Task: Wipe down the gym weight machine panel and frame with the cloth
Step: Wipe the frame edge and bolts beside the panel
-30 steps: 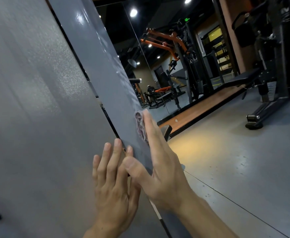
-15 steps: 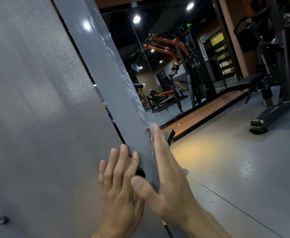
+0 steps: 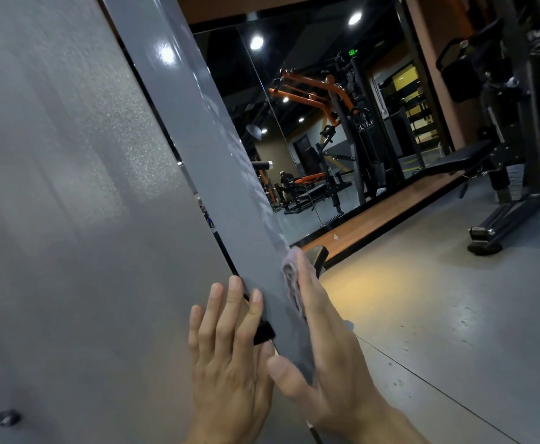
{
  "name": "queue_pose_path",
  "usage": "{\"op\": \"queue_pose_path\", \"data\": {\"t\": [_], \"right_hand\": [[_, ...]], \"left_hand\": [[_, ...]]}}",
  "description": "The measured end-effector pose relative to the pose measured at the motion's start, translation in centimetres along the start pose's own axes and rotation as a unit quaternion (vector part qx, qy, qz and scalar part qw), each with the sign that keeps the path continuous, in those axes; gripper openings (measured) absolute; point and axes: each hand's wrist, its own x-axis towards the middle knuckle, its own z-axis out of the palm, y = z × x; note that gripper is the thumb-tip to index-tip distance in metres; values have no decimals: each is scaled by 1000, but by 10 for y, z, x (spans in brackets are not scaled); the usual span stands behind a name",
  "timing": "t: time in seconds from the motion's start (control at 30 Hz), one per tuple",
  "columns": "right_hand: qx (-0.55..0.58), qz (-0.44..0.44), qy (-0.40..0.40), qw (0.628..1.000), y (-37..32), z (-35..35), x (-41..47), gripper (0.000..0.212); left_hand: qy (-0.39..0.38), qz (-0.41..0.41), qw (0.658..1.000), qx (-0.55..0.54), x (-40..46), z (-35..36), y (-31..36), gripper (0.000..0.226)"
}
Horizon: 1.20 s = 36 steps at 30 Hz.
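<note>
Head camera view, looking down along a tilted grey weight machine. Compared with 1 second earlier, the right hand (image 3: 332, 344) has slid down the glossy grey frame upright (image 3: 198, 139), and the cloth (image 3: 292, 283) has travelled down with it. That suggests a downward wiping stroke is under way on the frame's outer face, with the lower stretch not yet reached. The right hand's fingers are straight and flat, pressing the cloth against the frame, thumb wrapped onto the front face. The left hand (image 3: 227, 357) has stayed in much the same place, fingers straight and slightly spread, resting across the seam between frame and matte grey panel (image 3: 70, 219). The cloth is small, pale pinkish and bunched, mostly hidden under the right fingers, with only a crumpled edge showing against the frame.
</note>
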Motion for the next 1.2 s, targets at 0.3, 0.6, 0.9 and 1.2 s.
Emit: {"op": "queue_pose_path", "data": {"t": [0.3,0.6,0.9,1.2], "right_hand": [[-10,-30,-16,999,-18,3,51,92],[-11,84,65,994,28,13,-47,95],[53,107,-55,991,29,-6,-13,86],[76,113,-49,989,29,-4,18,79]], "left_hand": [[-2,12,1000,12,0,0,-1,56],[-8,4,1000,4,1,-2,0,60],[-8,-1,1000,-2,1,-1,0,53],[1,-1,1000,1,1,1,1,52]]}}
